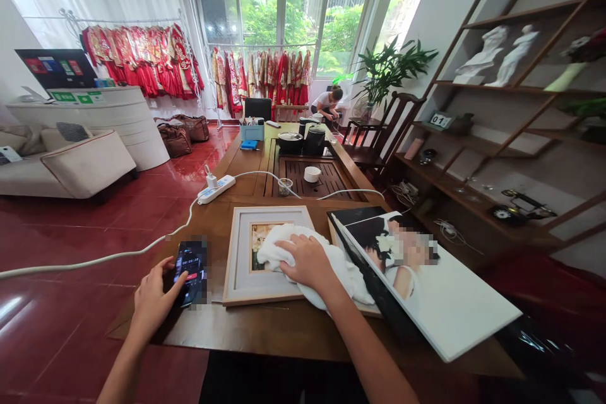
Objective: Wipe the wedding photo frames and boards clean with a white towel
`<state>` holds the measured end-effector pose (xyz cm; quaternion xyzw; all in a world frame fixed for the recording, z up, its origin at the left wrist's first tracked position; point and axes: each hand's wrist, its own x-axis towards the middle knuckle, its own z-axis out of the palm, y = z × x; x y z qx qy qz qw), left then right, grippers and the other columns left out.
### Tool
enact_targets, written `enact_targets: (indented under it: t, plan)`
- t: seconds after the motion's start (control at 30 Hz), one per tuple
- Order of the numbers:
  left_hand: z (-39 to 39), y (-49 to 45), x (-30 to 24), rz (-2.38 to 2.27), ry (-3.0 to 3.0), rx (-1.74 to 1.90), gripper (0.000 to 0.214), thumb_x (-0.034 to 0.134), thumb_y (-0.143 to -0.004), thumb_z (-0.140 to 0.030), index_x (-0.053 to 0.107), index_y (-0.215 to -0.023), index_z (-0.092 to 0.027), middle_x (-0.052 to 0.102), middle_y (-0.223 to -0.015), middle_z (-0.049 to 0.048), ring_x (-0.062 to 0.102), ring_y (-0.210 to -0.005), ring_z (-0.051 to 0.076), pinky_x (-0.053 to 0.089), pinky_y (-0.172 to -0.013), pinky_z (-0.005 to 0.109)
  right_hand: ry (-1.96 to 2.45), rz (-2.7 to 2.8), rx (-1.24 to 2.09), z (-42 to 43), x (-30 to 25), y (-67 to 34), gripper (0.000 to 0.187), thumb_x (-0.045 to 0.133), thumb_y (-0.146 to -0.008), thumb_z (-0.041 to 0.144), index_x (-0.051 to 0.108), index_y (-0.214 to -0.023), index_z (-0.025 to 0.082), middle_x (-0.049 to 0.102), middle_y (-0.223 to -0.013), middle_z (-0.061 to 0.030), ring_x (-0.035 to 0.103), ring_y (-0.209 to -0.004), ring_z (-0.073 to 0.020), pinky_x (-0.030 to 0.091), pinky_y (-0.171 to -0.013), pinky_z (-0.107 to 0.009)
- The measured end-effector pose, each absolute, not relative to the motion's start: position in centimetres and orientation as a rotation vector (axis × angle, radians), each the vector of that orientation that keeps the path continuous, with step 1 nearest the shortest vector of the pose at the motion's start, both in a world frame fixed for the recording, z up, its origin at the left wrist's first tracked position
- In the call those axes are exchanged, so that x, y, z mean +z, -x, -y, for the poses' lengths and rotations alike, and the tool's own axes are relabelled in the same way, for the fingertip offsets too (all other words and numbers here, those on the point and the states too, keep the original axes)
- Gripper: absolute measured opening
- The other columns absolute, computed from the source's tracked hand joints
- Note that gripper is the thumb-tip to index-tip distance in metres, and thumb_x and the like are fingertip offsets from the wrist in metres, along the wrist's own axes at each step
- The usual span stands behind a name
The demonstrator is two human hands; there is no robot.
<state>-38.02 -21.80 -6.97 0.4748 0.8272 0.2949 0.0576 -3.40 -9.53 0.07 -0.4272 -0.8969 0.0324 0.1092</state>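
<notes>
My left hand [154,290] is at a black phone [192,271], its thumb over the lit screen and its other fingers along the left edge. A timer shows on that screen. My right hand [305,259] presses a bunched white cloth [331,265] with curved fingers. Under the cloth lies a light wooden picture frame [231,265] with a pale mat and a small photo, partly covered. To the right, a large wedding photo panel [454,290] leans at a slant over a dark panel, and the cloth's trailing end reaches towards it.
A white power strip [216,189] with its cable crosses the wooden table [237,334]. Farther back are a tea tray [303,186] with a white cup [312,174] and a black kettle [314,140]. A person [327,104] crouches near the window; shelves [502,145] stand right.
</notes>
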Motion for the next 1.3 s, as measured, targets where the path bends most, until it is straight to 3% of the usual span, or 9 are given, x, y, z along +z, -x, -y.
enact_targets:
  t: [0.17, 0.37, 0.6, 0.83, 1.17, 1.3]
  plan:
    - [21.8, 35.2, -5.9, -2.516, -1.725, 1.212, 0.046, 0.04, -0.086, -0.052, 0.051, -0.116, -0.018, 0.056, -0.111, 0.0113, 0.052, -0.108, 0.028, 0.038, -0.096, 0.046, 1.258, 2.625, 0.088, 9.6, 0.1, 3.4, 0.044, 0.057, -0.079, 0.039, 0.058, -0.122, 0.031, 0.062, -0.103, -0.0064, 0.051, -0.097, -0.0254, 0.029, -0.085, -0.037]
    - [20.9, 26.5, -3.0, -2.181, -2.287, 1.032, 0.034, 0.045, -0.089, -0.034, 0.052, -0.119, -0.02, 0.053, -0.12, 0.0118, 0.048, -0.115, 0.026, 0.037, -0.099, 0.041, 1.313, 2.606, 0.061, 10.0, 0.4, 3.5, 0.045, 0.055, -0.079, 0.043, 0.056, -0.123, 0.034, 0.06, -0.105, -0.0063, 0.051, -0.098, -0.0254, 0.029, -0.087, -0.039]
    - [17.9, 20.7, -3.0, -2.193, -2.325, 0.724, 0.044, 0.041, -0.09, -0.035, 0.049, -0.128, -0.016, 0.052, -0.132, 0.0133, 0.044, -0.124, 0.028, 0.032, -0.106, 0.046, 1.338, 2.553, 0.048, 10.5, 0.5, 3.6, 0.055, 0.055, -0.075, 0.064, 0.057, -0.12, 0.034, 0.052, -0.12, -0.0085, 0.049, -0.103, -0.0274, 0.03, -0.088, -0.041]
    - [17.3, 21.2, -5.5, -2.2, -2.29, 0.621, 0.055, 0.039, -0.088, -0.037, 0.043, -0.136, -0.012, 0.046, -0.14, 0.0143, 0.038, -0.131, 0.028, 0.025, -0.111, 0.045, 1.311, 2.657, -0.006, 10.1, 0.3, 3.9, 0.045, 0.056, -0.081, 0.047, 0.054, -0.124, 0.034, 0.052, -0.124, -0.0077, 0.049, -0.105, -0.0272, 0.028, -0.091, -0.043]
    - [17.6, 21.4, -5.7, -2.199, -2.311, 0.645, 0.052, 0.038, -0.088, -0.039, 0.046, -0.134, -0.015, 0.047, -0.139, 0.0132, 0.039, -0.13, 0.028, 0.024, -0.111, 0.047, 1.471, 2.619, -0.119, 6.8, 1.0, 4.1, 0.044, 0.054, -0.082, 0.044, 0.054, -0.125, 0.034, 0.054, -0.121, -0.008, 0.051, -0.104, -0.0271, 0.032, -0.086, -0.041]
    - [17.6, 21.4, -5.6, -2.191, -2.3, 0.662, 0.057, 0.039, -0.088, -0.038, 0.038, -0.139, -0.015, 0.046, -0.14, 0.0137, 0.038, -0.131, 0.029, 0.024, -0.111, 0.048, 1.528, 2.621, -0.16, 5.4, 1.5, 5.0, 0.044, 0.051, -0.084, 0.046, 0.054, -0.125, 0.031, 0.054, -0.121, -0.01, 0.051, -0.106, -0.0277, 0.033, -0.087, -0.041]
